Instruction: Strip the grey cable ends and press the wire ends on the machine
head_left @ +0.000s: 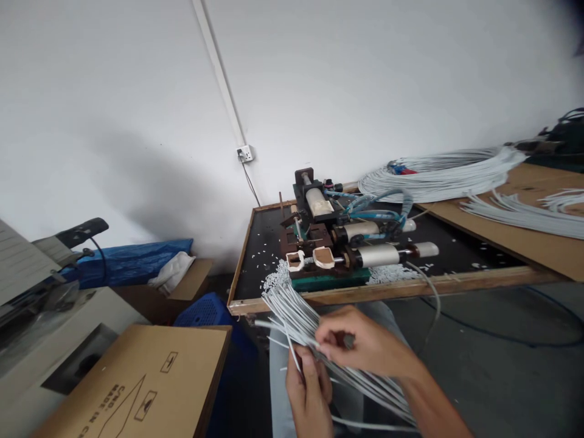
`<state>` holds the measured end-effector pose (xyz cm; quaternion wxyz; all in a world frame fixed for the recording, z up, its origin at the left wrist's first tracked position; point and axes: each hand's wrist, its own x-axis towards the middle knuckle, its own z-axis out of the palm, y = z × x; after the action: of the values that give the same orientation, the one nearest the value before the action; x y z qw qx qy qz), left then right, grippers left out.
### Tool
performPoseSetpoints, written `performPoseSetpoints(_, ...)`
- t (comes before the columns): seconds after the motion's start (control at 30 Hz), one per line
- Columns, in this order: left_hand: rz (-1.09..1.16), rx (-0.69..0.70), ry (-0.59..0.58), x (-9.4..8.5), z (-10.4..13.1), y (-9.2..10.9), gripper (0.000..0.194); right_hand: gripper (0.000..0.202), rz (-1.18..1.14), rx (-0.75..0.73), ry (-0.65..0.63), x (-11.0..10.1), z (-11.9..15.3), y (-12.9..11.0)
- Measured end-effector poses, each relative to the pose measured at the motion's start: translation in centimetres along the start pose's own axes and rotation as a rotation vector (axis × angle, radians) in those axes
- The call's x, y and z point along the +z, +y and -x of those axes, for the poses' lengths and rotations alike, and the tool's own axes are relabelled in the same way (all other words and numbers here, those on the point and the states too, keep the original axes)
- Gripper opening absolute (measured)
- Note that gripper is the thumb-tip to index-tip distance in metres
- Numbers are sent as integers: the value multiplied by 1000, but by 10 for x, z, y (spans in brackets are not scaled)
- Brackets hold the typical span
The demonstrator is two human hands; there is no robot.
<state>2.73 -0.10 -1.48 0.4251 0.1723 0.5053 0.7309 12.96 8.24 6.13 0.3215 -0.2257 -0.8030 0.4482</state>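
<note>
A bundle of light grey cables [292, 307] lies over my lap, its far ends reaching the edge of the black-topped bench. My left hand [310, 386] is closed below the bundle, with a few cable ends poking out past its thumb and fingers. Thumb and forefinger of my right hand [360, 344] pinch at a cable on top of the bundle, close to the left hand. Beyond the cable ends stands a stripping machine [319, 237] with metal cylinders and blue air hoses. Short white offcuts [275, 278] are heaped beside it.
A large coil of white cables [438, 173] rests on the bench at the back right, near more loose cables [524, 213] on a cardboard sheet [460, 219]. Flat cardboard boxes [150, 377] and a blue plastic basket [205, 310] stand to the left. A wooden edge [410, 284] borders the bench.
</note>
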Motion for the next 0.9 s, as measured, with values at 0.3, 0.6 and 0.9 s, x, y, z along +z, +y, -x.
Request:
performPoseSetpoints(0.3, 82, -21, -31, 10, 5, 13, 65, 26, -13, 57, 935, 28, -26, 18)
performPoseSetpoints(0.6, 111, -20, -54, -4, -9, -6, 63, 23, 132, 64, 969, 37, -27, 26)
performPoseSetpoints(0.9, 90, 14, -36, 5, 1, 9, 64, 24, 115, 73, 943, 36, -34, 30)
